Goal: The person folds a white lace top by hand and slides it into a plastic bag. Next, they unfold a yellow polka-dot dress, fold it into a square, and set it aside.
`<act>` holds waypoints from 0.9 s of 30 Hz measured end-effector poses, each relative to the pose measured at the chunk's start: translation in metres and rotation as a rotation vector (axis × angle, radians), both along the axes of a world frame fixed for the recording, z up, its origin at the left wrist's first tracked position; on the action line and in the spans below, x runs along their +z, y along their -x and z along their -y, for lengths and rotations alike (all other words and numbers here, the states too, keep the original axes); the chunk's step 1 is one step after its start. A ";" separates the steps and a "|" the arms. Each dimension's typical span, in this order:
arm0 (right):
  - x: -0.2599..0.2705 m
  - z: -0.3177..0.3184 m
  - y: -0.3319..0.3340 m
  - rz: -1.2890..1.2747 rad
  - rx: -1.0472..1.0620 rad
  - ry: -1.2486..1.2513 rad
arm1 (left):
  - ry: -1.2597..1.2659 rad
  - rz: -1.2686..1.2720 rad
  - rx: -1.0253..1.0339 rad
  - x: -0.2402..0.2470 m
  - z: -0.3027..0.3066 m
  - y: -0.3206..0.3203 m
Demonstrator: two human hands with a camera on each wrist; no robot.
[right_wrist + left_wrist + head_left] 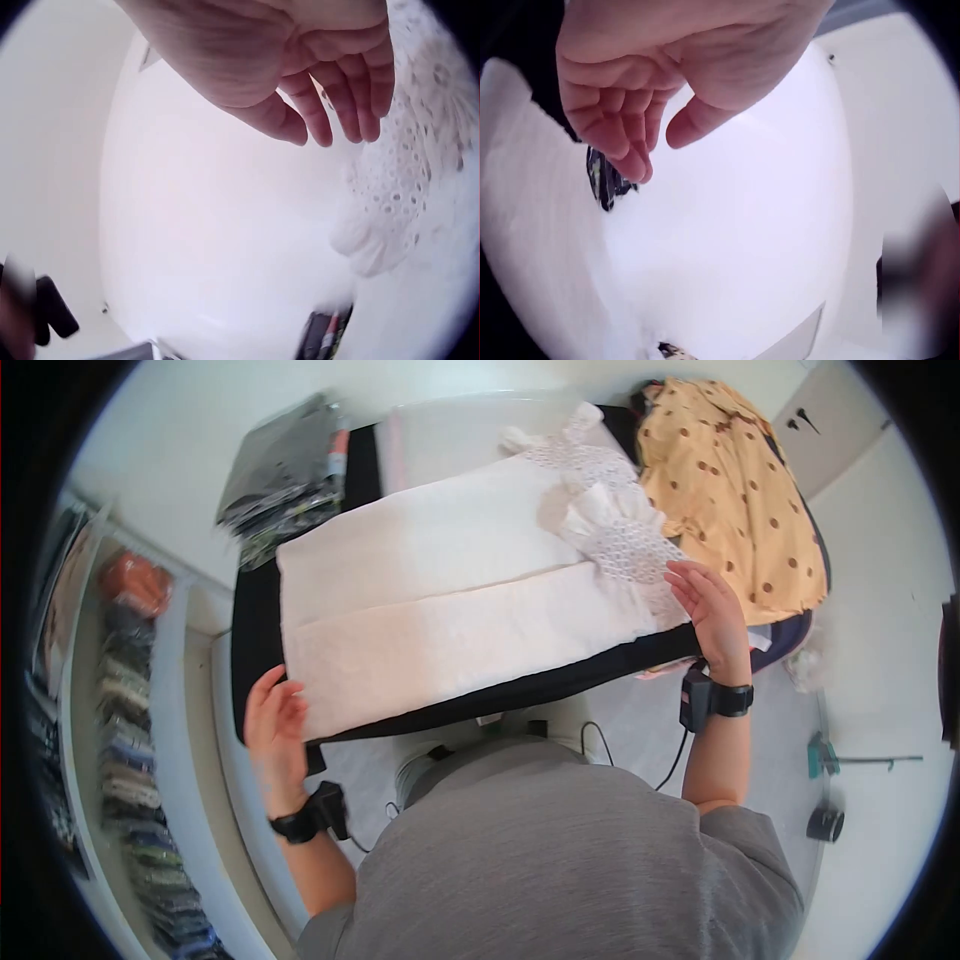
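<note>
A white garment (430, 640) lies spread on the black-covered table, one long side folded over toward the middle. Its eyelet-lace part with ruffles (625, 550) is at the right end. My left hand (276, 725) is beside the near left corner of the cloth, fingers loosely bent and nothing between them. At the lace end is my right hand (715, 610), its relaxed fingers right at the garment's edge. In the right wrist view the eyelet lace (394, 187) shows past the fingertips, and that hand holds nothing.
Clear plastic bags (450, 430) lie behind the garment. Bagged grey clothes (285, 470) are stacked at the back left. A yellow dotted garment (735, 500) lies at the right. Shelves of packed clothes (130, 750) stand along the left wall.
</note>
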State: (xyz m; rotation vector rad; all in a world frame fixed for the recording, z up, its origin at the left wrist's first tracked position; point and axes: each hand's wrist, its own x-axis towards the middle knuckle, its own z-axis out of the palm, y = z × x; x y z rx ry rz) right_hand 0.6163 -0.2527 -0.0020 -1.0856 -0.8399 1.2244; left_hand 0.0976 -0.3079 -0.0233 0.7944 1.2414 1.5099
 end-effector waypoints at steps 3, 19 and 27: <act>-0.001 -0.007 -0.016 0.670 -0.091 -0.039 | 0.077 -0.339 -0.084 0.017 -0.014 0.013; -0.073 0.004 -0.043 1.149 -0.614 -0.013 | 0.102 -0.900 -0.226 -0.019 -0.098 0.044; -0.075 -0.008 -0.045 1.251 -0.481 0.017 | 0.138 -1.039 -0.240 -0.029 -0.093 0.060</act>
